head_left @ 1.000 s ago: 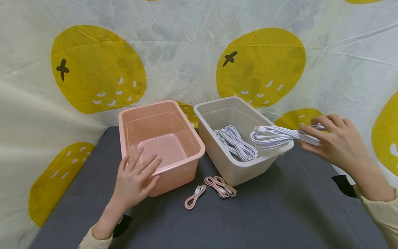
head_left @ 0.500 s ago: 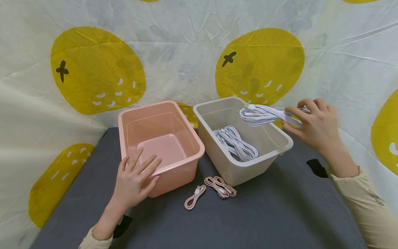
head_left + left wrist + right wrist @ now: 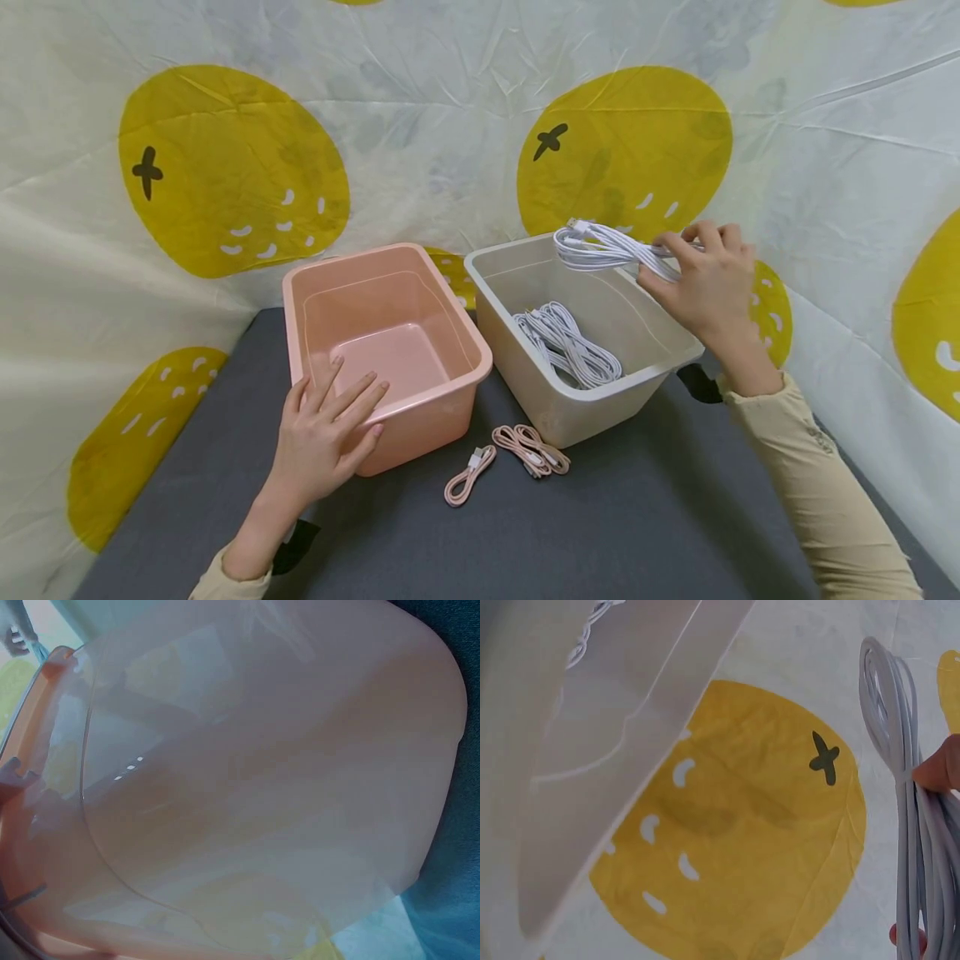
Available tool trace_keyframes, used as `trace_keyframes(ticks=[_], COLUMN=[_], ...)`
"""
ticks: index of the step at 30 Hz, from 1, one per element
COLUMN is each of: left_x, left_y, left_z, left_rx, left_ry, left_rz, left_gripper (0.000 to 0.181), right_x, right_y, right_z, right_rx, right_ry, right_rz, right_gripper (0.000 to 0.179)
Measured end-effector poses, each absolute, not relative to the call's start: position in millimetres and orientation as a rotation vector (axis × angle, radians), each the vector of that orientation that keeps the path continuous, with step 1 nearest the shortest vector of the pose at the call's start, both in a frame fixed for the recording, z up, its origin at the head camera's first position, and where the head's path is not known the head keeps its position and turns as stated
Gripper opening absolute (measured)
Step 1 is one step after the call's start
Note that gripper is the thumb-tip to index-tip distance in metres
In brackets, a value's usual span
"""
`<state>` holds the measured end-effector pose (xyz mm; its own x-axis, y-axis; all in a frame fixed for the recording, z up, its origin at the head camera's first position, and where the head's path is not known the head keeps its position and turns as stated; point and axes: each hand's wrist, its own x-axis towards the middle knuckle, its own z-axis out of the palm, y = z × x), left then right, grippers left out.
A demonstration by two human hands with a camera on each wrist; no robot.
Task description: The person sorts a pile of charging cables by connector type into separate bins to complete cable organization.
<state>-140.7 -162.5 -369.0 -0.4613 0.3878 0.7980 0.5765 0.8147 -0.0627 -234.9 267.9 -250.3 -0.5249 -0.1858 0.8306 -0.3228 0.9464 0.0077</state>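
Observation:
My right hand (image 3: 708, 275) pinches a coiled bundle of white USB cable (image 3: 603, 248) by one end, above the far part of a cream bin (image 3: 577, 417). In the right wrist view the white cable (image 3: 904, 772) hangs with its loops by the thumb. More coiled white cables (image 3: 573, 346) lie inside the cream bin. With fingers spread, my left hand (image 3: 318, 433) rests over the front left rim of a pink bin (image 3: 431, 425). The pink bin's wall (image 3: 262, 772) fills most of the left wrist view.
Two coils of pink cable, a small one (image 3: 470, 477) and a larger one (image 3: 531, 451), lie on the dark grey cloth (image 3: 600, 533) before the bins. A white curtain with yellow fruit shapes (image 3: 626, 150) hangs behind them.
My right hand has carried the white cable bundle left and upward, from the cream bin's right front corner to over its far side. The left hand has stayed in place.

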Motion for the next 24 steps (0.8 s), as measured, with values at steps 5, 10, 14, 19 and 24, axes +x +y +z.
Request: trace_keyframes(ticks=[5, 10, 14, 19, 24], left_x=[-141, -141, -141, -142, -142], left_y=[-163, -163, -163, -163, -163], left_z=[-370, -370, -369, -369, -369], left_rx=[-0.710, -0.707, -0.705, -0.708, -0.708], left_ry=[-2.112, -2.108, -2.111, -2.114, -2.113], left_rz=[-0.276, -0.277, -0.282, -0.286, -0.286], left_gripper=[0.047, 0.047, 0.048, 0.048, 0.048], right_x=[-244, -249, -252, -255, -258], right_y=[260, 254, 250, 246, 240], right_z=[-256, -257, -255, -255, -254], right_rx=[0.275, 0.227, 0.203, 0.148, 0.093], right_ry=[-2.196, -2.223, -2.247, -2.314, -2.380], right_rz=[0.263, 0.331, 0.351, 0.367, 0.364], right_gripper=[0.029, 0.028, 0.029, 0.028, 0.029])
